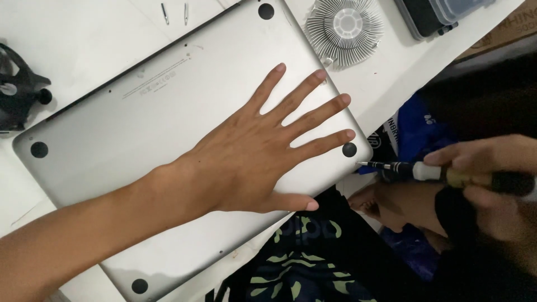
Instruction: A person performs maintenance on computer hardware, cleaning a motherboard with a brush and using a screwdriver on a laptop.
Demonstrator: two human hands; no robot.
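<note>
1. The laptop [168, 123] lies upside down on the white table [72, 33], its silver bottom panel facing us. It runs slantwise from the lower left of the frame to the upper middle, with a black rubber foot near each corner.
2. Our left hand [251, 162] rests flat on the panel right of centre. Its fingers are spread and released, gripping nothing, and the fingertips reach toward the foot at the right corner.
3. Our right hand [492, 168], at the right edge of the frame, is clenched around a small screwdriver [425, 170]. The tip points left at the laptop's right corner and stops just short of it.
4. We judge the laptop to be stiff, fairly heavy and smooth, so it could slide on the table. Pressing flat on the panel steadies it, and for lifting, the long edges look like the safest hold. The thin panel may scratch or dent.
5. Farther out, a round finned metal heatsink [344, 25] sits at the upper middle. Two loose screwdriver bits [174, 13] lie at the top left and a black fan part [19, 89] at the left edge. A plastic case [442, 14] is at the upper right.
</note>
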